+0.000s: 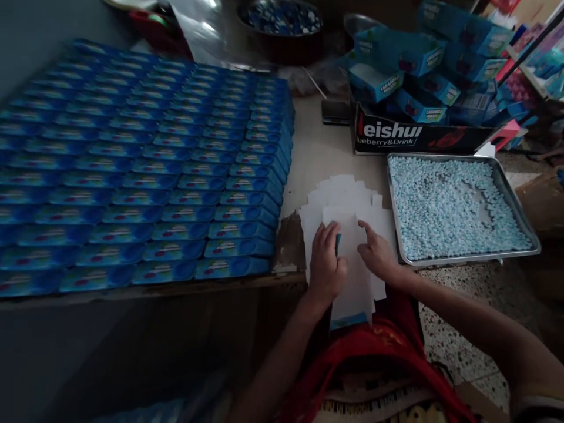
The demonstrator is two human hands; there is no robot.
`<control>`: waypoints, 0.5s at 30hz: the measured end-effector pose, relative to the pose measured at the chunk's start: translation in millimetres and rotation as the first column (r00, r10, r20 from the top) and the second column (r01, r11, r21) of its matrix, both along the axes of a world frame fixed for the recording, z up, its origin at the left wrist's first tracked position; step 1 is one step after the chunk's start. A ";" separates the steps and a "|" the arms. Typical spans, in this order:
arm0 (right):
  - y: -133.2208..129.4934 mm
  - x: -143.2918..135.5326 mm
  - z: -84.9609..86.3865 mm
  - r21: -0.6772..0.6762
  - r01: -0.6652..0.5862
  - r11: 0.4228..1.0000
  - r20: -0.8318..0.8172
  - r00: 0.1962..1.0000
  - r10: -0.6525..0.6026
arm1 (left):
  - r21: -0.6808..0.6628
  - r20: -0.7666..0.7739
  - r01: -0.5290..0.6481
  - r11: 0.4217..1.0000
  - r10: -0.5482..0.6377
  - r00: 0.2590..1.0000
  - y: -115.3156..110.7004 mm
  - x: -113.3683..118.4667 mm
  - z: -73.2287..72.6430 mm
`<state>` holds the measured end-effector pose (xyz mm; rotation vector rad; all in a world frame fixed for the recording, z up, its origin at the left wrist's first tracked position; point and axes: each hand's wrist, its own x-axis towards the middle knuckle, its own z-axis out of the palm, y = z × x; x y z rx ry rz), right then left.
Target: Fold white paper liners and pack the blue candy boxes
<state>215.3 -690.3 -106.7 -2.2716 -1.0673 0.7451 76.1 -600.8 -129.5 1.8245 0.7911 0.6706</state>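
A stack of flat white cardboard blanks (352,258) lies at the table's front edge, with a blue-printed strip at its near end. My left hand (326,261) rests along the left side of the top blank, fingers bent over a folded-up flap whose blue outer side shows. On the blank's right side is my right hand (374,252), its index finger stretched toward the far right corner and the other fingers curled. Whether the right hand pinches the card edge is too small to tell.
Rows of blue boxes (176,176) cover the table's left side. A metal tray (535,241) of small pale-blue pieces sits right of the blanks. Behind are a black carton (388,136) heaped with blue boxes, a dark phone-like object (335,112) and a filled bowl (282,44).
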 end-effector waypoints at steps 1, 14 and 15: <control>-4.8 -5.2 -2.0 0.036 0.033 0.999 -0.024 0.999 -0.033 | 0.047 -0.042 0.038 0.998 -0.036 0.998 0.7 -1.3 -0.8; 1.2 21.5 15.5 -0.068 -0.177 0.982 0.074 0.980 0.182 | -0.515 0.054 0.089 0.852 -0.072 0.996 25.6 -14.7 4.6; 2.6 23.0 15.8 -0.067 -0.184 0.981 0.065 0.980 0.189 | -0.490 0.080 0.064 0.869 -0.028 0.996 19.9 -13.9 4.9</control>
